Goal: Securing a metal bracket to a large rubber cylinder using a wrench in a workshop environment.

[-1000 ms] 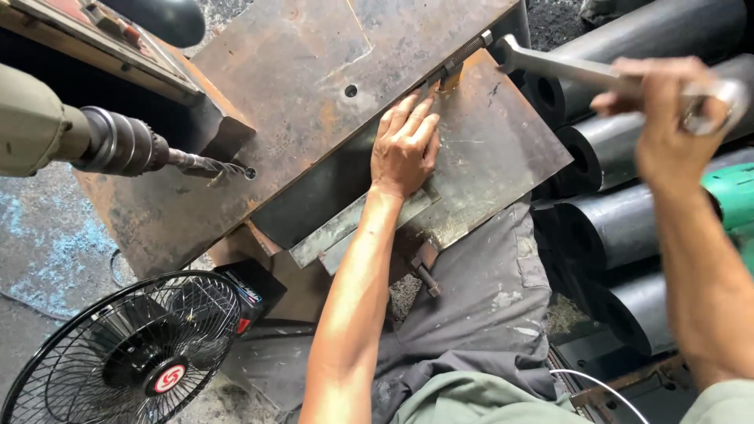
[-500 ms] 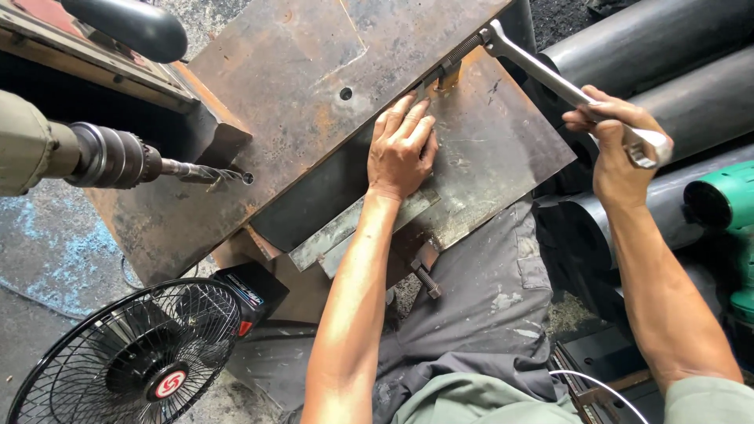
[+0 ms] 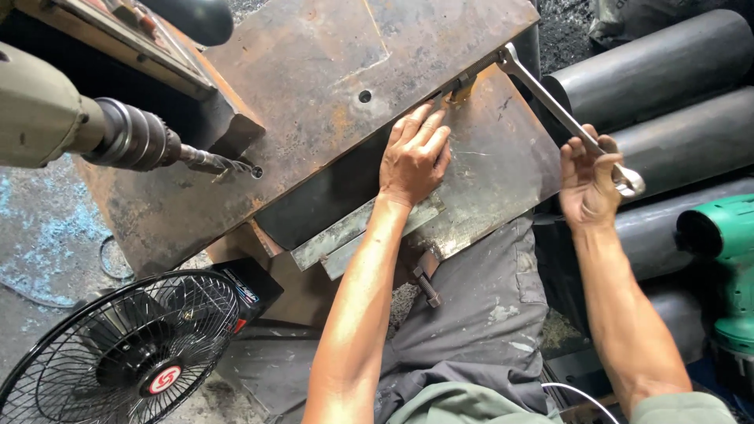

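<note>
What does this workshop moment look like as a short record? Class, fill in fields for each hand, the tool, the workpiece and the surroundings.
Left hand: left hand lies flat, fingers spread, on the rusty steel plate.
Right hand: right hand has its grip closed on the handle of the long wrench.
Tool: the wrench's far end sits at the plate's upper edge.
Workpiece: a larger rusty plate with a small hole lies beside it.
Surroundings: drill chuck with bit at left, black fan below, dark pipes and a green power tool at right.
</note>
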